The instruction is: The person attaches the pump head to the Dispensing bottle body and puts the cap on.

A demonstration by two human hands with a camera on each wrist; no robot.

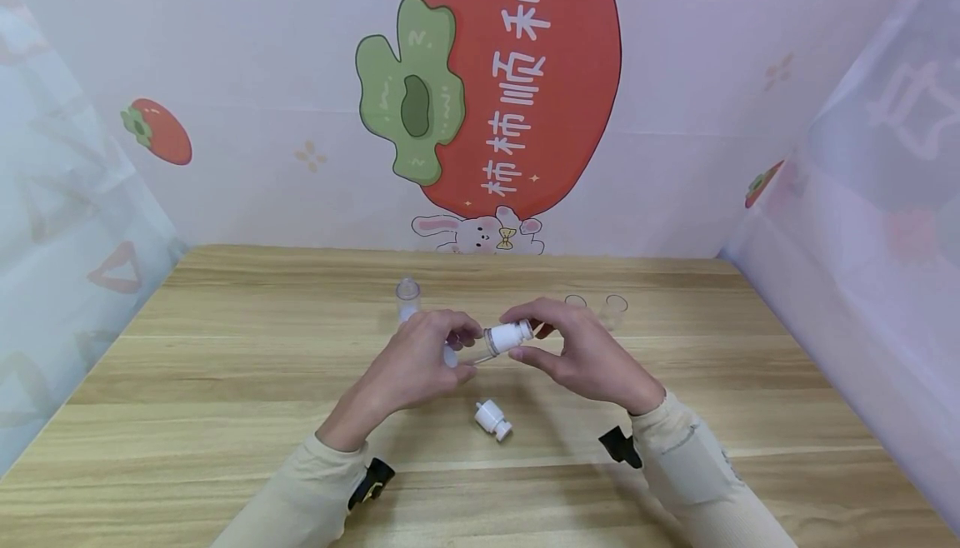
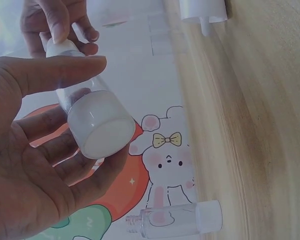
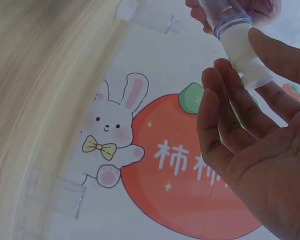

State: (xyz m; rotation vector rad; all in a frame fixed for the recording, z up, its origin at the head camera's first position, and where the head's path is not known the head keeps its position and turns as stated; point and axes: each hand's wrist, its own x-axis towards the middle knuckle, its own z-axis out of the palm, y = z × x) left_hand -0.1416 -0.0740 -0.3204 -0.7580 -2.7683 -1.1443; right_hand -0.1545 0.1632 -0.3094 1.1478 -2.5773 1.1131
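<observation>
My left hand holds a small clear bottle by its white-based end, the thumb along one side and the fingers curved behind it. The bottle tilts up to the right, with a white pump top at its upper end. My right hand has the pump top between thumb and fingers. In the right wrist view the thumb lies on the white collar, with the fingertips close to the pump head. A second white pump top lies loose on the table below the hands.
Another clear bottle stands behind the left hand, its threaded neck uncovered, as the left wrist view shows. Two transparent caps, one cap farther right, stand behind the right hand. A printed cloth backdrop rises along the wooden table's back edge.
</observation>
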